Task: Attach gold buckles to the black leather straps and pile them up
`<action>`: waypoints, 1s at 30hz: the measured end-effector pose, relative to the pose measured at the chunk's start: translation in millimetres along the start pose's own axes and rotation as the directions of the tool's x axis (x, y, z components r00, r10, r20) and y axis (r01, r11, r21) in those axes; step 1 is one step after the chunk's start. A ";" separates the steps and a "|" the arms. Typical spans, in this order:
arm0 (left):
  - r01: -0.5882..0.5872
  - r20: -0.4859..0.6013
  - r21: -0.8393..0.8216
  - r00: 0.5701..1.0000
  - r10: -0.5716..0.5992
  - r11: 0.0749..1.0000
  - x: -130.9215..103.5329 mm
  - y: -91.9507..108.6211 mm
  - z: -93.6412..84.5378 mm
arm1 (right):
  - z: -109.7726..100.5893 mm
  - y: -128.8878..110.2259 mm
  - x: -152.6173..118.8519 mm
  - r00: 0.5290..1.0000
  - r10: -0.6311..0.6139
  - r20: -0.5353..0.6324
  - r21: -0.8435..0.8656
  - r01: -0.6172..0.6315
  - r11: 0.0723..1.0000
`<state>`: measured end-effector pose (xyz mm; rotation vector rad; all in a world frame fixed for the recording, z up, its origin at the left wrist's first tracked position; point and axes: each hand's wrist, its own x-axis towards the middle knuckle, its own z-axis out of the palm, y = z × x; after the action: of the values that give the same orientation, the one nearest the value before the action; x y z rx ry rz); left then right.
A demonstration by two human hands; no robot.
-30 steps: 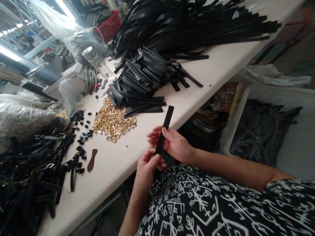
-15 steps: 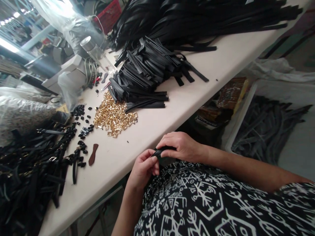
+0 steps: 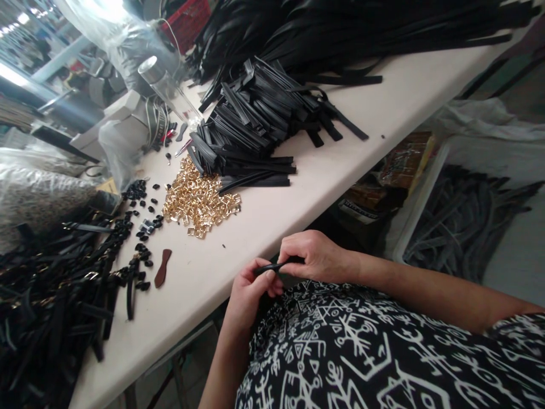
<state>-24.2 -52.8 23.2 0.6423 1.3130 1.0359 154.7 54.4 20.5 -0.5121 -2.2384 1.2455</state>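
Between my two hands is a short black strap (image 3: 273, 267), held just off the table's near edge, in front of my body. My left hand (image 3: 254, 284) pinches one end, thumb on top. The other end is closed in the fingers of my right hand (image 3: 309, 254), which cover part of it. Beyond my hands on the table lies a heap of small gold metal buckles (image 3: 200, 201). Behind that heap a pile of black straps (image 3: 255, 119) is stacked, some ends pointing toward the table edge.
At the left sits a large heap of black straps with metal fittings (image 3: 63, 289). Near it lie a brown bow-shaped piece (image 3: 162, 268) and small black pieces (image 3: 142, 250). Long black strips (image 3: 340, 34) cover the back. A white bin (image 3: 409, 227) of dark strips stands below at right.
My right hand has drawn slightly right, away from my left, and more of the strap shows stretched between them. Both hands still hold it.
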 end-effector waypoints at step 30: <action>-0.119 -0.249 0.048 0.960 0.128 0.992 3.0 -5.3 -3.4 | -5.2 2.2 -6.9 0.996 0.054 -0.068 -0.084 -0.059 0.995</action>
<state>-26.3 -53.0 16.6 0.6391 1.5275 1.2309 163.4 55.1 19.1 -0.6442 -2.2435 1.1468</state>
